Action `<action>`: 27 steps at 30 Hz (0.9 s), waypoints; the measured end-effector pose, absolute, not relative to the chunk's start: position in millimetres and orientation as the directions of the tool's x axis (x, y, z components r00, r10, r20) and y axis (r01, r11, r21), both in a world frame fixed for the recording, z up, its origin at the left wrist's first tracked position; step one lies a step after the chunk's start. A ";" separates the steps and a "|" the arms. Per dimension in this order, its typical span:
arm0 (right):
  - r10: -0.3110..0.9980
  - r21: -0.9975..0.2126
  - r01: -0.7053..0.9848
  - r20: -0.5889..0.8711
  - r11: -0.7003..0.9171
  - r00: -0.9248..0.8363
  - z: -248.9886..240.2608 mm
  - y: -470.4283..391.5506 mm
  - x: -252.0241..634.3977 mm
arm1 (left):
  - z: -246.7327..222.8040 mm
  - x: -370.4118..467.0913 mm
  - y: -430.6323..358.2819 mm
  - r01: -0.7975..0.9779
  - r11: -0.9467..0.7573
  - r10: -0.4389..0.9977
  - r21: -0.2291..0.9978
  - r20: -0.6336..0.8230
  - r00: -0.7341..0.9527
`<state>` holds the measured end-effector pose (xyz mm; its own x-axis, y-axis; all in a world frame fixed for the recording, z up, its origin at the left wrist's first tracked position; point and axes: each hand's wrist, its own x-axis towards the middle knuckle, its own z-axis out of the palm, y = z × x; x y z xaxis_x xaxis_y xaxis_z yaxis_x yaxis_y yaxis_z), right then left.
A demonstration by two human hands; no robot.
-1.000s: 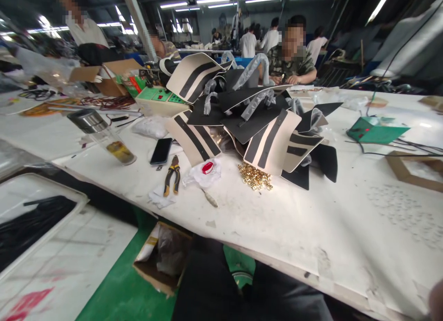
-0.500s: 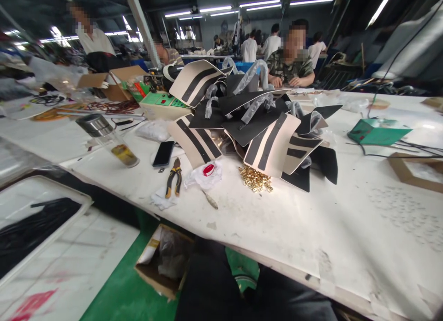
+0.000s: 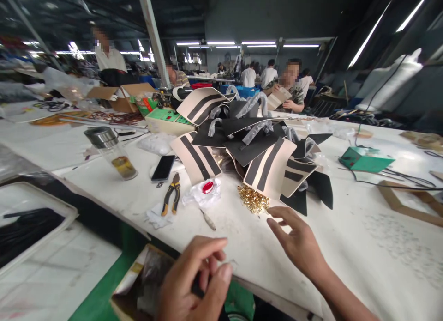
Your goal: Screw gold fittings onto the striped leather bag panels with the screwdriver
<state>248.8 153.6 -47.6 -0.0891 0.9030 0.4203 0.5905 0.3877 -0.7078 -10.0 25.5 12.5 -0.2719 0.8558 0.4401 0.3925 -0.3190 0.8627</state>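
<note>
Working left to right, the glass bottle [image 3: 124, 167] stands well beyond and left of the left hand's fingers, apparently kept out of their way. The phone [image 3: 163, 168] lies nearer those fingers. The pliers [image 3: 171, 194], nearer again, have their handles toward the person, presumably for ready pick-up. The pointed tool [image 3: 208, 220] lies just beyond the left fingertips. The left hand [image 3: 195, 284] is raised at the table edge, fingers loosely curled, thumb apart from the forefinger, no object visible in it. The gold pieces [image 3: 254, 198] are heaped just beyond the right fingertips, seemingly to be within easy reach (contact cannot be confirmed). The striped panels [image 3: 268, 168] are piled behind that heap, above the right fingers. The right hand [image 3: 299, 240] is low over the table, its fingers spread and thumb separate, no item visible in them.

Materials, same order: bottle, clear with a metallic cap and yellowish contents; phone, flat, dark-faced; pliers, black-and-yellow grips; pointed tool, slim and tapering; gold pieces, small, shiny, apparently metal, individual shapes too small to tell; panels, smooth, curved, leather-like, beige with black bands.
</note>
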 end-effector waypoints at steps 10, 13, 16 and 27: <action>0.899 -0.496 0.795 0.415 0.351 -0.138 -111.1 200.2 233.4 | -81.5 -4.3 73.1 0.535 -0.285 0.910 0.795 0.399 -0.109; 0.861 -0.543 0.731 0.493 0.414 -0.121 -105.4 189.3 218.9 | -83.5 -23.7 79.9 0.564 -0.273 0.888 0.779 0.429 -0.164; 0.810 -0.521 0.666 0.540 0.534 -0.227 -96.8 174.7 183.5 | -84.9 -40.7 84.5 0.529 -0.215 0.893 0.821 0.384 -0.234; 0.853 -0.468 0.713 0.279 0.522 -0.441 -84.4 179.4 77.6 | -73.6 -71.2 69.1 0.543 -0.150 0.895 0.826 0.346 -0.280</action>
<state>77.6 179.4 -84.4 -0.4412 0.8530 0.2787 0.7132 0.5218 -0.4681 -71.2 69.1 -73.6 -0.2798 0.8954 0.3464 0.5427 -0.1501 0.8264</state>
